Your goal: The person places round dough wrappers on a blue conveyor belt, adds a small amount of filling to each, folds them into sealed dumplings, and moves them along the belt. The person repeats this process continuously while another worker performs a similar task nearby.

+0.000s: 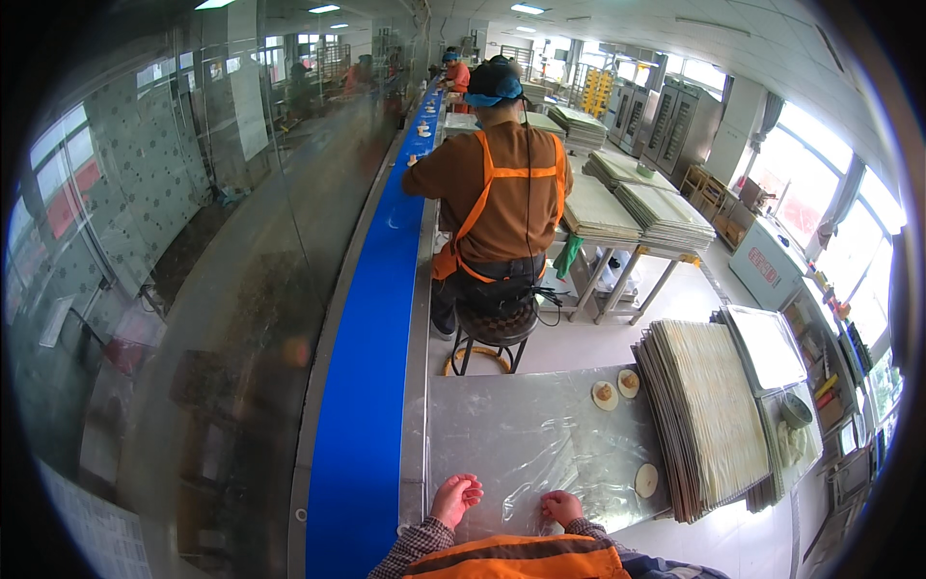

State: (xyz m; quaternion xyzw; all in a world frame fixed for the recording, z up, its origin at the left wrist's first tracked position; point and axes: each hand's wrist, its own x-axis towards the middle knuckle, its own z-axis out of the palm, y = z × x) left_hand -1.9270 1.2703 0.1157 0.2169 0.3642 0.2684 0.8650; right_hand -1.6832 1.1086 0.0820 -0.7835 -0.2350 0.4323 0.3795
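My left hand (pixel 457 498) is loosely curled above the near left part of the metal table (pixel 521 415), close to the blue conveyor belt (pixel 359 405). Nothing shows in its fingers. To its right, my right hand (pixel 561 508) is closed over the same table, also with nothing visible in it. Clear plastic film seems to cover the tabletop. Near its far right corner lie two flat dough rounds, one (pixel 605 396) beside the other (pixel 628 383), each with a brown filling in the middle. A paler dough round (pixel 646 480) lies at the right edge.
A tall stack of trays (pixel 709 415) adjoins the table's right side, with a grey bowl (pixel 795 411) beyond. Ahead, a co-worker (pixel 511 193) sits on a stool (pixel 494 328) along the belt. Small dough pieces (pixel 424 128) lie on its far stretch. A glass partition (pixel 241 289) runs left.
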